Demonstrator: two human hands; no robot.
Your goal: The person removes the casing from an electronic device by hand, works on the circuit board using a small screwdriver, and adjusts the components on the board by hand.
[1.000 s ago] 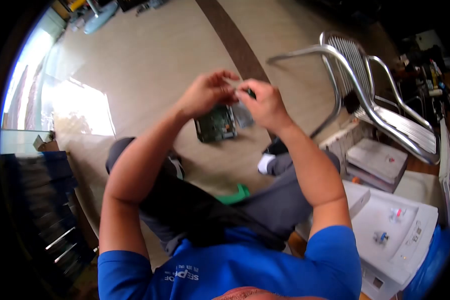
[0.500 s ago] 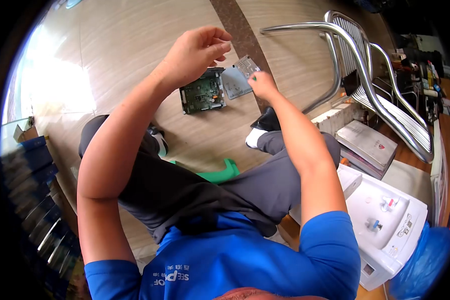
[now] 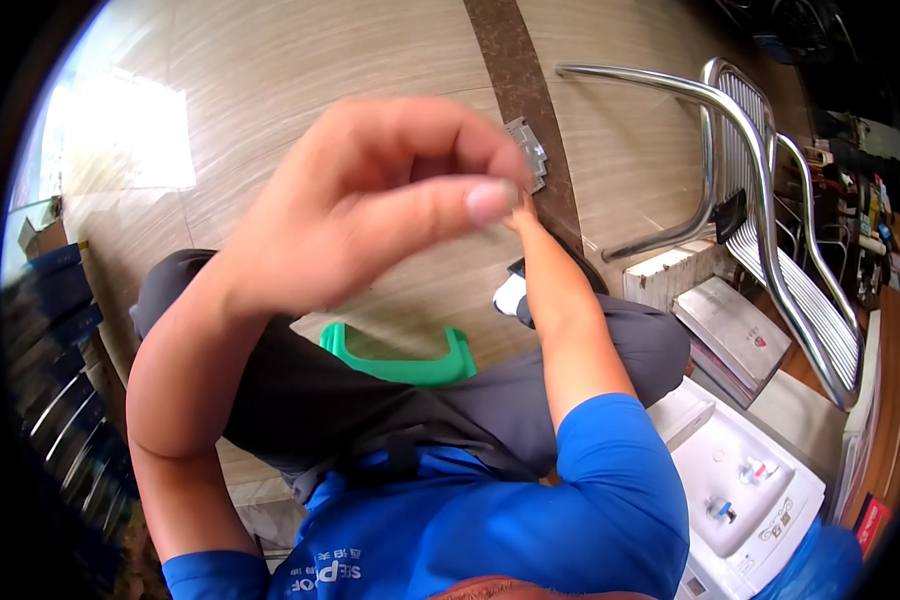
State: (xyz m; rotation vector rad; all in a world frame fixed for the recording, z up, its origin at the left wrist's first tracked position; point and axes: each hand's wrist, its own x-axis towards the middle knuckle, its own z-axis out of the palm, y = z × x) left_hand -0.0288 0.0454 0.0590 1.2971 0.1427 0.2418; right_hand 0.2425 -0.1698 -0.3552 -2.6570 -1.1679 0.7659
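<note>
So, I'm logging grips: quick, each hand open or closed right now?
Left hand: curled, nothing visible held; whether its fingertips meet cannot be told.
Right hand: mostly hidden, grip cannot be told.

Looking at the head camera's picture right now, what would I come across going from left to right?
Stacked dark blue boxes → the person's left hand → a grey metal plate on the floor → a metal chair.
</note>
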